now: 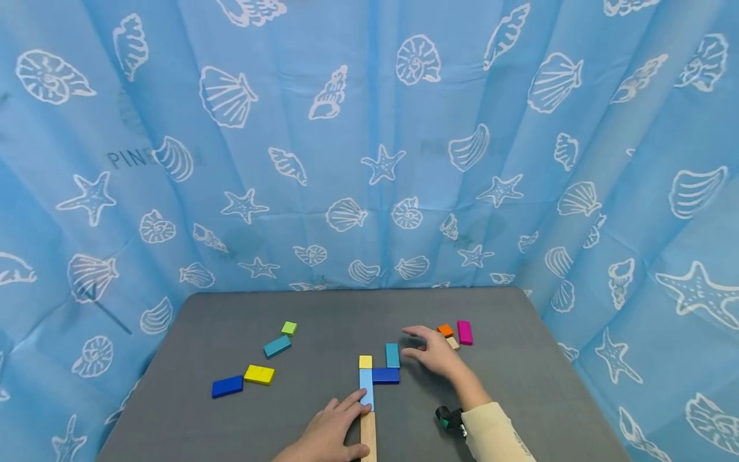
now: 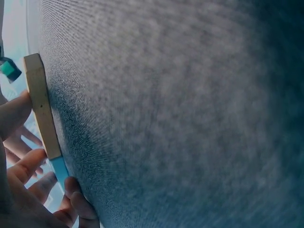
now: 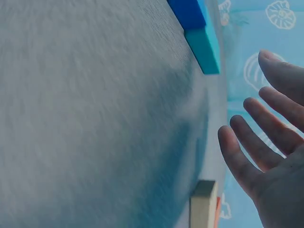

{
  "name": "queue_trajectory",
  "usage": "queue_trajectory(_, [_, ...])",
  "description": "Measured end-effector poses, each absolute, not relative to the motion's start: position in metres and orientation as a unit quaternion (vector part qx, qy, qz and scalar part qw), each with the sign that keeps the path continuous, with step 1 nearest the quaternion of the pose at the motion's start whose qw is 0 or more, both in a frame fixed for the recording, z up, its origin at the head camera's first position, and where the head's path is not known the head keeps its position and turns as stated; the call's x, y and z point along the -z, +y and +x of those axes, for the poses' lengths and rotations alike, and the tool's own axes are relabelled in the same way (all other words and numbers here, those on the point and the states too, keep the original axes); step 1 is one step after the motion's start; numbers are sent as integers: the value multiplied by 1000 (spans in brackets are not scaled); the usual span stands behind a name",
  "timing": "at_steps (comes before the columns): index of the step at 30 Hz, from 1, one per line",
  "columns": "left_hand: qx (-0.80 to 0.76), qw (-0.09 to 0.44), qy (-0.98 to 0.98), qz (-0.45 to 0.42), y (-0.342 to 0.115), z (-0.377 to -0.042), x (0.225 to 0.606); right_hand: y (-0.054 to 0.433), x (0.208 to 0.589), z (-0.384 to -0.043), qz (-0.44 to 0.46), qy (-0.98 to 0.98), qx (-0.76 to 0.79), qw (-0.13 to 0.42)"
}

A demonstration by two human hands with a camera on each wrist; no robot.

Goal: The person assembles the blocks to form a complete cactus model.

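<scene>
My left hand (image 1: 330, 431) rests with its fingertips on a light blue block (image 1: 366, 382) and its thumb at a long wooden block (image 1: 371, 427) lined up below it. A small yellow block (image 1: 365, 362) caps the far end of that line. A dark blue block (image 1: 385, 376) lies crosswise against the light blue one, and a teal block (image 1: 392, 355) stretches away from its right end. Just right of the teal block hovers my right hand (image 1: 435, 353), fingers spread and holding nothing. In the right wrist view, this hand (image 3: 266, 142) shows bare fingers above the table.
Right of my right hand lie orange (image 1: 444, 330), magenta (image 1: 464, 332) and pale wooden (image 1: 453, 343) blocks. To the left are green (image 1: 289, 328), teal (image 1: 278, 347), yellow (image 1: 259, 374) and blue (image 1: 228, 386) ones. A blue shell-patterned curtain (image 1: 346, 160) hangs behind the grey table (image 1: 202, 333).
</scene>
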State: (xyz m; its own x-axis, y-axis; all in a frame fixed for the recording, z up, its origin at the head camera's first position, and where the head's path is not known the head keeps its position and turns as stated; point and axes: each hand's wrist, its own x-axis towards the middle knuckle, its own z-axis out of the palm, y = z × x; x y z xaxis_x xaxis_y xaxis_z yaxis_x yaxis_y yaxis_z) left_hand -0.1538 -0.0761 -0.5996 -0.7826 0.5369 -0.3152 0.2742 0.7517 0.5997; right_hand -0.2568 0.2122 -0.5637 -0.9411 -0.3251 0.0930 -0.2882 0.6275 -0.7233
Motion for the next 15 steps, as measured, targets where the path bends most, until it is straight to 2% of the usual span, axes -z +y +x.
queue_trajectory(11, [-284, 253, 901, 210, -75, -153, 600, 243, 550, -261, -135, 915, 380, -31])
queue_trajectory(15, [-282, 254, 901, 210, -74, -152, 598, 255, 549, -259, -124, 913, 387, -34])
